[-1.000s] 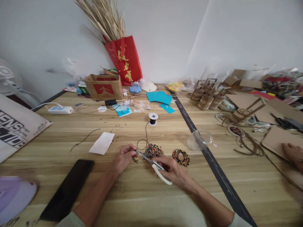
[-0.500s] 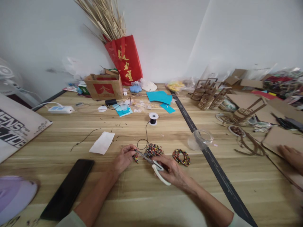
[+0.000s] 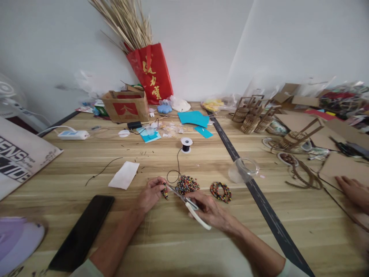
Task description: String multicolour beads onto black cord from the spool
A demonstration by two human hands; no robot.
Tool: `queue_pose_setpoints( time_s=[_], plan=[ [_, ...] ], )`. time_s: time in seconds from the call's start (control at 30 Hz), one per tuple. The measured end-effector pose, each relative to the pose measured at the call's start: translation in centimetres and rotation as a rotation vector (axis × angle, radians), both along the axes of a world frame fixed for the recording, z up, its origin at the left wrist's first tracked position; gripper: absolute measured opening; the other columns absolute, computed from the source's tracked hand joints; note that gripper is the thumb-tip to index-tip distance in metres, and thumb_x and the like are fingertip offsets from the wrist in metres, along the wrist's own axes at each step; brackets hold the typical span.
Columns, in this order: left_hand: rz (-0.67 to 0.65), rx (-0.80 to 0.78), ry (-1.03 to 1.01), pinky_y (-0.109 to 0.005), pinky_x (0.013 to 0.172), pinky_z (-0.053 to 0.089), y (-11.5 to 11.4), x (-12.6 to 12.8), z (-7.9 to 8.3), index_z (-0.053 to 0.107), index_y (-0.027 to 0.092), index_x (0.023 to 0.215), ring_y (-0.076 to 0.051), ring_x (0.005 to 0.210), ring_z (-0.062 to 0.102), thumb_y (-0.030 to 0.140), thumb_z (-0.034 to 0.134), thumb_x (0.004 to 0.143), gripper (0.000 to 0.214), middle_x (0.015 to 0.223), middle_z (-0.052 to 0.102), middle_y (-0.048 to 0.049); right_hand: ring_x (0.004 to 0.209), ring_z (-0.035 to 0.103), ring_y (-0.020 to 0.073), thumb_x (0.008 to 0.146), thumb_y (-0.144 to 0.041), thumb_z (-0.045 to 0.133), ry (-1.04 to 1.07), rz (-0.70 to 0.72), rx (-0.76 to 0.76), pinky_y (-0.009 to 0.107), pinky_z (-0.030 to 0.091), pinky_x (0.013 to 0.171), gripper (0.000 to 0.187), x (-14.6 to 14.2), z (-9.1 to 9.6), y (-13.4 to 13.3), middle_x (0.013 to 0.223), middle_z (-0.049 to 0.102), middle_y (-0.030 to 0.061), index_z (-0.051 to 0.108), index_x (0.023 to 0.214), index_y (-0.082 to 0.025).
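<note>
My left hand [image 3: 153,191] pinches a short strand of multicoloured beads [image 3: 165,192] that hangs below the fingertips. White-handled scissors [image 3: 198,216] are in my right hand [image 3: 209,207], their blades pointing left at the top of the strand. Whether the blade tips touch the cord there is too small to tell. Behind the scissors lies a pile of loose coloured beads [image 3: 187,184]. A finished-looking ring of beads [image 3: 221,192] rests to the right of my right hand. Black cord curls over the table from a white spool [image 3: 186,145] beyond the pile.
A black phone [image 3: 83,231] and white paper [image 3: 124,175] lie left of my hands. To the right stand a clear plastic container [image 3: 243,170] and several small woven baskets [image 3: 250,115]. Another person's hand [image 3: 353,192] rests on cardboard at far right.
The lower scissor handle has swung slightly down and right, so the handles are spread a little wider. My left hand and the bead strand have barely moved.
</note>
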State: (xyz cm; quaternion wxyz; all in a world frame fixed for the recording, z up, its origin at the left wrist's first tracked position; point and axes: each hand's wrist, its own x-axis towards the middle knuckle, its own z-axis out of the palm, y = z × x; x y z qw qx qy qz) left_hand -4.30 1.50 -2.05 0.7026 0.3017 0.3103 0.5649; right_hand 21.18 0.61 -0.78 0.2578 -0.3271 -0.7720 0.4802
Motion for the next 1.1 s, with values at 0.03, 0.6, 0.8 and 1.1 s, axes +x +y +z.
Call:
queue_pose_setpoints(
  time_s=[0.03,0.6,0.8,1.1],
  plan=[
    [0.000,-0.001,0.002,-0.021,0.061,0.050,0.0,0.0,0.0,0.071,0.013,0.074,-0.012,0.065,0.065,0.021,0.088,0.059,0.024,0.073,0.071,-0.0021,0.071,0.051,0.0130,0.081,-0.036,0.070,0.007,0.001,-0.004,0.022,0.039,0.061,0.038,0.0,-0.1,0.0,0.085,0.059,0.0014,0.063,0.114,-0.017],
    [-0.048,0.007,-0.037,-0.022,0.063,0.048,-0.3,0.3,0.0,0.070,0.014,0.073,-0.012,0.067,0.063,0.020,0.086,0.061,0.021,0.074,0.069,-0.0012,0.082,0.057,0.0158,0.087,-0.024,0.062,-0.009,0.013,0.156,0.024,0.047,0.069,0.035,-0.4,0.9,-0.3,0.098,0.060,0.0059,0.060,0.122,-0.020],
    [-0.078,0.009,-0.060,-0.021,0.061,0.048,-0.4,0.3,-0.1,0.068,0.014,0.073,-0.012,0.066,0.062,0.022,0.086,0.062,0.023,0.073,0.067,-0.0005,0.078,0.055,0.0153,0.089,-0.023,0.061,-0.027,0.018,0.190,0.023,0.045,0.068,0.034,-0.4,1.1,-0.2,0.091,0.059,0.0050,0.060,0.123,-0.020],
    [-0.055,0.026,-0.033,-0.023,0.062,0.047,-0.4,0.4,0.2,0.067,0.013,0.071,-0.014,0.066,0.062,0.022,0.086,0.061,0.024,0.070,0.064,-0.0015,0.074,0.055,0.0141,0.090,-0.029,0.062,-0.023,0.008,0.209,0.022,0.045,0.063,0.033,-0.4,0.6,-0.3,0.090,0.059,0.0047,0.061,0.121,-0.019]
  ],
)
